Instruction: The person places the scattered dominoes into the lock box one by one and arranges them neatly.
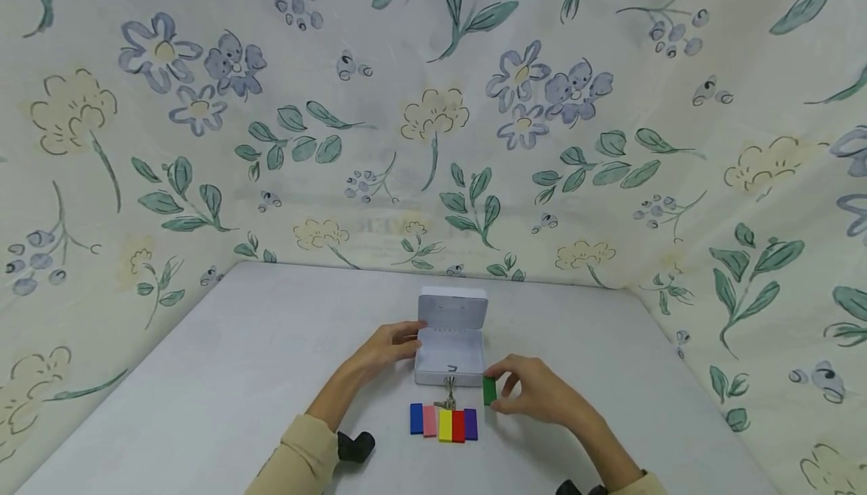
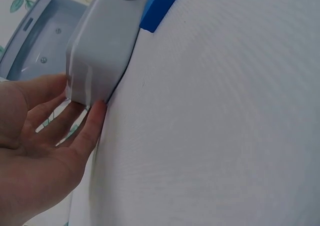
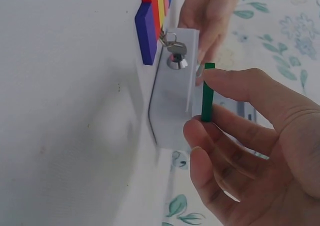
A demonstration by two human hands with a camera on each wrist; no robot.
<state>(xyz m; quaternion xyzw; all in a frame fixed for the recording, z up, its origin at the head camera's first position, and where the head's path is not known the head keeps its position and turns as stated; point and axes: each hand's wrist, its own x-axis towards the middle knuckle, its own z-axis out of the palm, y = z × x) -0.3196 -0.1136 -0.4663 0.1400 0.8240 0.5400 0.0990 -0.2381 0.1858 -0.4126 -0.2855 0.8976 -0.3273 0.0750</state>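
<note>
"Backdrop (image 1: 433, 36) with a flower print rose well beyond both your hands, and the white table (image 1: 203, 397) spread out beneath them."

"And the box?"

"Your pale grey box (image 1: 469, 379) stood on that table between your hands, its lid (image 1: 452, 312) raised on the side away from you."

"How were the hands set?"

"Your left hand (image 1: 379, 348) had its fingers spread, tips touching the box's side. Your right hand (image 1: 535, 390) pinched the green block (image 1: 490, 391) between thumb and fingers, above the table, just beside the box's near right corner."

"What lay near that pinch?"

"To its left, and nearer you, you had a close row on the table: blue block (image 1: 416, 419), pink block (image 1: 430, 421), yellow block (image 1: 445, 426), red block (image 1: 458, 426), purple block (image 1: 470, 424). Also left of the pinch, keys (image 3: 176, 47) hung at the lock (image 3: 177, 63) on the box's front."
</note>
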